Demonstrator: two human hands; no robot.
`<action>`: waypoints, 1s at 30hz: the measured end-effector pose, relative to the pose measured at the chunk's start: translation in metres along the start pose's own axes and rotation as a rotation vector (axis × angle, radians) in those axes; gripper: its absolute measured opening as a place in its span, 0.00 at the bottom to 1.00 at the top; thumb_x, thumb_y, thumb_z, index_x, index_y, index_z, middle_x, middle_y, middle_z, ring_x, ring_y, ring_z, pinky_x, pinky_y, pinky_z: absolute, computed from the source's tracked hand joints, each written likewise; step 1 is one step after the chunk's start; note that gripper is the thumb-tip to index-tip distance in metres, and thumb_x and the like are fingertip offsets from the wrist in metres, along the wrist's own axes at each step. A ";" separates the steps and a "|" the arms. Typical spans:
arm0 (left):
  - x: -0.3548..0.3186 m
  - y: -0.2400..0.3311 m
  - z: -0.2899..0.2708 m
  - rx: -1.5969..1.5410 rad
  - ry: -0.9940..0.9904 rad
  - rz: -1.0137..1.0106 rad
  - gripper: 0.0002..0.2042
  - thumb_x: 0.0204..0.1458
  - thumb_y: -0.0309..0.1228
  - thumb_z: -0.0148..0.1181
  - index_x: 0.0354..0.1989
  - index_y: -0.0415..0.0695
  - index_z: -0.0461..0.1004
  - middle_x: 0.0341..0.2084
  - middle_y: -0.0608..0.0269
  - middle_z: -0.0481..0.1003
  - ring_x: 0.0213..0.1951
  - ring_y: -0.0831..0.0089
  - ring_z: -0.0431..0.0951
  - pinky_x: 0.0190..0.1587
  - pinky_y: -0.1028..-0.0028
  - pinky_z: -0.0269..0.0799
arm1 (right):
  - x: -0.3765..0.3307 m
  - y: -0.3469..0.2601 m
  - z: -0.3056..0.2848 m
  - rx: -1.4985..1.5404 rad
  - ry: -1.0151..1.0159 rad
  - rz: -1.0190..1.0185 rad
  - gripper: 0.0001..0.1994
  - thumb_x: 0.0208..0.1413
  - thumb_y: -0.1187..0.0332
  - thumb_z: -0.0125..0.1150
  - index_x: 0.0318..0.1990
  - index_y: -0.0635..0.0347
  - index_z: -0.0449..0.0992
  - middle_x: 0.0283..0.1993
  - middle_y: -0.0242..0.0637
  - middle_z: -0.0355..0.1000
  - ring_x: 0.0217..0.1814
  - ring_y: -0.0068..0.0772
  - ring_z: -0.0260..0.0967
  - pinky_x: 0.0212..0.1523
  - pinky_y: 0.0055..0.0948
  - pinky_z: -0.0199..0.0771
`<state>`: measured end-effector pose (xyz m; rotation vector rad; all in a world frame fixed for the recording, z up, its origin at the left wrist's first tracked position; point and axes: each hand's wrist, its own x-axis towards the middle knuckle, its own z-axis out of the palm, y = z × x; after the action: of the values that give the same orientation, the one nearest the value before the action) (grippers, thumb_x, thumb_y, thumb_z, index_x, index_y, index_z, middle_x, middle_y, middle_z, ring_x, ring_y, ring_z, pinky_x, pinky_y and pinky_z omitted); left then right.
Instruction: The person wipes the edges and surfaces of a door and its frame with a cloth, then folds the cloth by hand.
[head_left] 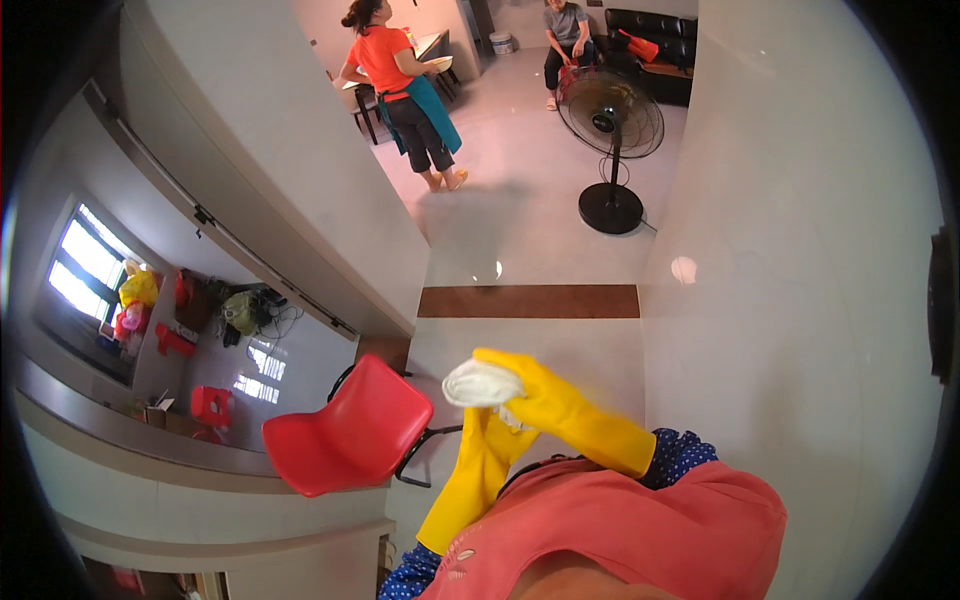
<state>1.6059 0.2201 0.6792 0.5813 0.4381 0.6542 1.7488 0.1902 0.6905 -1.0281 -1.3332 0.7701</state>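
Both of my hands wear long yellow rubber gloves and meet in front of my pink apron. My right hand (pixel 525 382) is closed around a folded white cloth (pixel 480 384), its fingers over the far side of the bundle. Just below, my left hand (pixel 488 432) is gripping the lower part of the same cloth, and a bit of white shows between the two gloves. The cloth hides part of the left fingers. Blue dotted sleeves show above both gloves.
A red chair (pixel 350 425) with black legs stands close on my left, by a doorway. Ahead, a brown floor strip (pixel 528 301) crosses the passage. Farther off are a black standing fan (pixel 612 150), a person in an orange shirt (pixel 385 60) and a seated person (pixel 567 40).
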 end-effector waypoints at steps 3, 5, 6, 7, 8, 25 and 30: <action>0.021 -0.012 -0.048 -0.148 0.055 0.127 0.27 0.62 0.58 0.46 0.63 0.56 0.64 0.60 0.62 0.69 0.56 0.60 0.72 0.54 0.57 0.71 | 0.010 0.013 0.001 -0.210 -0.130 -0.278 0.33 0.45 0.76 0.60 0.64 0.60 0.66 0.53 0.49 0.74 0.48 0.49 0.74 0.50 0.39 0.72; 0.035 -0.013 -0.075 -0.440 -0.367 0.053 0.27 0.62 0.58 0.47 0.62 0.55 0.66 0.57 0.62 0.70 0.52 0.60 0.72 0.50 0.59 0.71 | 0.016 0.015 -0.004 -0.460 -0.181 -0.179 0.34 0.43 0.73 0.65 0.63 0.60 0.66 0.50 0.54 0.74 0.45 0.58 0.72 0.47 0.44 0.72; 0.033 -0.007 -0.053 -0.295 -0.079 0.096 0.26 0.62 0.57 0.46 0.61 0.54 0.67 0.56 0.62 0.70 0.53 0.61 0.72 0.50 0.60 0.70 | 0.019 0.020 -0.008 -0.461 -0.161 -0.168 0.34 0.43 0.73 0.65 0.63 0.60 0.66 0.50 0.54 0.74 0.45 0.58 0.72 0.47 0.44 0.72; 0.034 0.000 -0.040 -0.140 0.201 0.143 0.26 0.62 0.57 0.46 0.60 0.53 0.67 0.56 0.61 0.70 0.53 0.62 0.71 0.50 0.61 0.69 | 0.023 0.022 -0.009 -0.442 -0.143 -0.182 0.33 0.42 0.71 0.67 0.61 0.57 0.67 0.46 0.53 0.75 0.45 0.59 0.71 0.46 0.45 0.72; 0.041 0.001 -0.057 -0.108 0.116 0.181 0.27 0.63 0.56 0.45 0.61 0.51 0.66 0.57 0.59 0.69 0.55 0.61 0.71 0.55 0.61 0.68 | 0.028 0.025 -0.009 -0.424 -0.123 -0.196 0.33 0.41 0.69 0.69 0.60 0.54 0.69 0.43 0.52 0.75 0.44 0.60 0.71 0.45 0.46 0.72; 0.197 0.165 -0.131 0.834 0.020 0.643 0.20 0.62 0.34 0.55 0.60 0.41 0.65 0.50 0.60 0.71 0.47 0.71 0.71 0.51 0.69 0.66 | 0.234 0.059 0.023 -0.200 0.014 0.067 0.24 0.54 0.71 0.56 0.60 0.55 0.68 0.35 0.46 0.77 0.31 0.43 0.76 0.34 0.38 0.75; 0.256 0.212 -0.163 0.505 -0.166 0.219 0.17 0.63 0.37 0.54 0.56 0.41 0.67 0.47 0.62 0.71 0.41 0.72 0.70 0.42 0.72 0.65 | 0.308 0.083 0.028 -0.080 0.103 0.033 0.22 0.58 0.70 0.55 0.61 0.52 0.66 0.43 0.42 0.76 0.39 0.38 0.77 0.37 0.36 0.76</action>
<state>1.6067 0.5880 0.6385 1.1663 0.3868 0.6996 1.7664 0.5071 0.7353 -1.1411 -1.2700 0.6835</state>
